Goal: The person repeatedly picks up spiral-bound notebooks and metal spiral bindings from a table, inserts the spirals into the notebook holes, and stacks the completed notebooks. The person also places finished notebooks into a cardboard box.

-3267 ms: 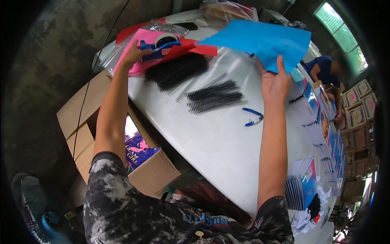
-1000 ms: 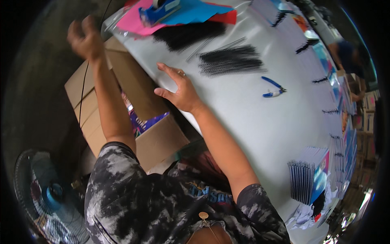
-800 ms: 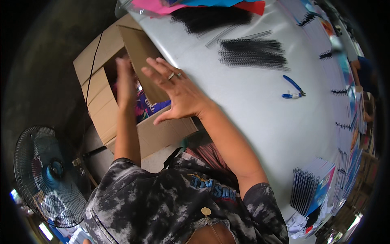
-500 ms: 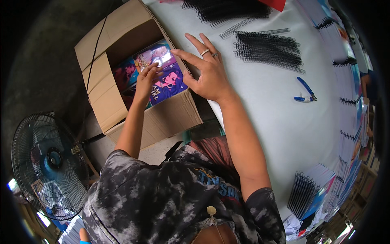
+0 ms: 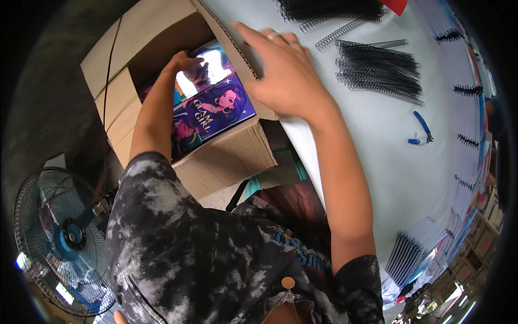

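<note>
A cardboard box (image 5: 224,162) stands open at the left of the table, with glossy notebooks lying inside. The purple notebook cover (image 5: 224,105) shows a drawn figure with pink features; a second cover beyond it throws back a bright glare. My left hand (image 5: 186,63) is down in the box, touching this shiny cover near its far side. Its fingers look spread, partly shaded and mixed with their reflection. Beside the box's right edge, my right hand (image 5: 288,73) is open and slightly blurred, fingers stretched out, nothing visible in it. Rings show on its fingers.
Black spiral coils (image 5: 380,70) lie in heaps on the white-covered table (image 5: 367,140). Blue-handled pliers (image 5: 422,129) rest right of them. Stacks of spiral-bound notebooks (image 5: 467,116) line the far right edge. A standing fan (image 5: 70,235) is at lower left.
My left hand has moved deeper into the box, toward its far side. My right hand has shifted a little right and up. The view has turned slightly, so the box appears further left.
</note>
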The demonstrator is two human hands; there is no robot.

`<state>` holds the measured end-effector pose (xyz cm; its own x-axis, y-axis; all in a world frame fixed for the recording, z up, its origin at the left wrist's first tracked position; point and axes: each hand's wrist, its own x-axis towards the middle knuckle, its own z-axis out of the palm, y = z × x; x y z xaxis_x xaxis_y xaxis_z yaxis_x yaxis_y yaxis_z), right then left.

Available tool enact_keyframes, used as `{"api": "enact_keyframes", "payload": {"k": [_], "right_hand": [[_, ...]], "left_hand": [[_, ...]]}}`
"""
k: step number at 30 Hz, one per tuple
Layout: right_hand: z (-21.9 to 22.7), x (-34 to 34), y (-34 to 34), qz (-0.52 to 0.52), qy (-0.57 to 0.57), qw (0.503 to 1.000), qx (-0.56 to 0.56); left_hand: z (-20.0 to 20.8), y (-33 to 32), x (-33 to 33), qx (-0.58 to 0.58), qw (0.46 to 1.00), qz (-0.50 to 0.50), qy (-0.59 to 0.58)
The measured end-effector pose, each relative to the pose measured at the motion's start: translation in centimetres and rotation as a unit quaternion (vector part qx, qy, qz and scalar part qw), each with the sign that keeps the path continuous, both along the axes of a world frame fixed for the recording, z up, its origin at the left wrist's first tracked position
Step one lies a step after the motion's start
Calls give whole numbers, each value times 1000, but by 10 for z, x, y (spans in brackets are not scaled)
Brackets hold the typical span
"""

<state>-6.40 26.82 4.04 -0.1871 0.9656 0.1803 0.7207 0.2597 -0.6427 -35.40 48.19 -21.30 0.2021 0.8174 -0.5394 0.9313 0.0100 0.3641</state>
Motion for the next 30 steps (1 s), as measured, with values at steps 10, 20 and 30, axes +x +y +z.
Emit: {"api": "enact_keyframes", "payload": {"k": [10, 20, 30], "right_hand": [[-28, -10, 44, 0, 138, 982, 126], [-33, -11, 47, -18, 117, 976, 183], [-26, -8, 41, 7, 127, 986, 105]], "left_hand": [[-21, 30, 19, -241, 969, -40, 49], [43, -3, 28, -112, 990, -61, -56], [85, -51, 17, 46, 991, -126, -11]]}}
